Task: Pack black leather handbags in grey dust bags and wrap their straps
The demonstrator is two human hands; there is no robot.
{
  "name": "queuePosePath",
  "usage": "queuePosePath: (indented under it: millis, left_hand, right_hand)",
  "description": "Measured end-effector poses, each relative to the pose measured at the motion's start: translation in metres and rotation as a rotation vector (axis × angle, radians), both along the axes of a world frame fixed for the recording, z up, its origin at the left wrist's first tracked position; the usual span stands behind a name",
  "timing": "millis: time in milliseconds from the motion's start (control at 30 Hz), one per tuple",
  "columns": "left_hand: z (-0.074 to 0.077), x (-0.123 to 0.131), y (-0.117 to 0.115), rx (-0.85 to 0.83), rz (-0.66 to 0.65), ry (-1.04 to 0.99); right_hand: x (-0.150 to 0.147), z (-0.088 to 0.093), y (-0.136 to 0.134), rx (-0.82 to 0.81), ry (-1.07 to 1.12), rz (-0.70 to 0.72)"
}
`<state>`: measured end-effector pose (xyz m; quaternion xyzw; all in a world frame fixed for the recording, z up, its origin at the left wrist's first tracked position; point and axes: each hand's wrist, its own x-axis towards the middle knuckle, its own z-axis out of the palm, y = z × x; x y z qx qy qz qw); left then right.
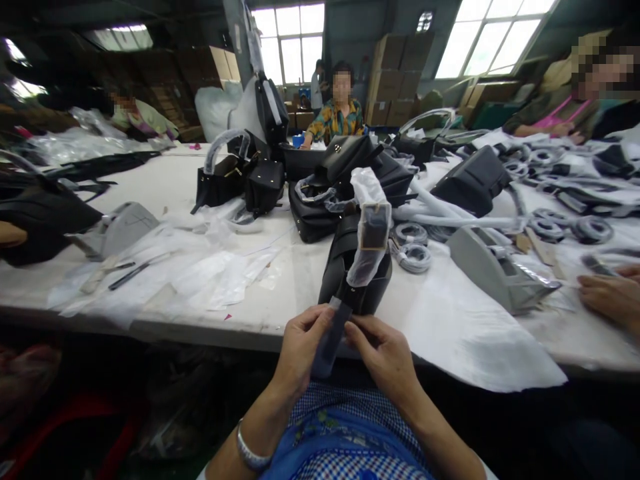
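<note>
My left hand (300,350) and my right hand (383,353) are both closed on a dark grey strap (331,340) at the table's near edge. The strap runs from a black handbag (350,270) that stands upright just beyond my fingers. The bag's top handle (370,223) is wrapped in clear plastic. A silver bracelet (247,453) is on my left wrist.
The long white table (450,320) holds several black bags (240,177), grey bags (495,263), coiled wrapped straps (413,257) and plastic sheets (200,267). Another person's hand (610,297) rests at the right edge. Other people sit across the table. Cardboard boxes (395,80) are stacked behind.
</note>
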<state>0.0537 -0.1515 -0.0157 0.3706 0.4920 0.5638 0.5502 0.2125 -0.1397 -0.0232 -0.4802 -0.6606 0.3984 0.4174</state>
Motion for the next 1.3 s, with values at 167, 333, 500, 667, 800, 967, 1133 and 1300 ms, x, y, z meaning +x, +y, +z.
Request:
queuePosePath:
  millis: [167,333,500,667,800,967,1133,1300]
  left_hand:
    - [0.01,0.006,0.011,0.078,0.028,-0.011]
    - [0.015,0.007,0.015,0.124,0.018,-0.006]
    - [0.006,0.005,0.009,0.125,0.067,0.072]
    - [-0.01,0.007,0.0,0.098,0.051,0.071]
    - [-0.011,0.01,-0.002,0.087,0.071,0.108]
    - [-0.011,0.01,0.001,0.144,0.144,0.194]
    - [-0.011,0.015,0.0,0.294,0.241,0.24]
    - [-0.011,0.01,-0.003,0.561,0.31,0.488]
  right_hand:
    - [-0.008,0.007,0.003,-0.085,0.098,-0.026]
    - [-0.015,0.016,0.008,-0.124,0.197,-0.047]
    - [-0.02,0.023,0.011,-0.086,0.144,-0.096]
    - [-0.022,0.024,0.015,-0.044,0.084,-0.145]
    - [-0.02,0.025,0.019,0.058,-0.018,-0.19]
    - [-0.014,0.03,0.02,-0.004,0.017,-0.102]
    - [-0.017,0.032,0.02,0.053,-0.027,-0.143]
    - [-0.024,0.028,0.022,-0.002,0.027,-0.132]
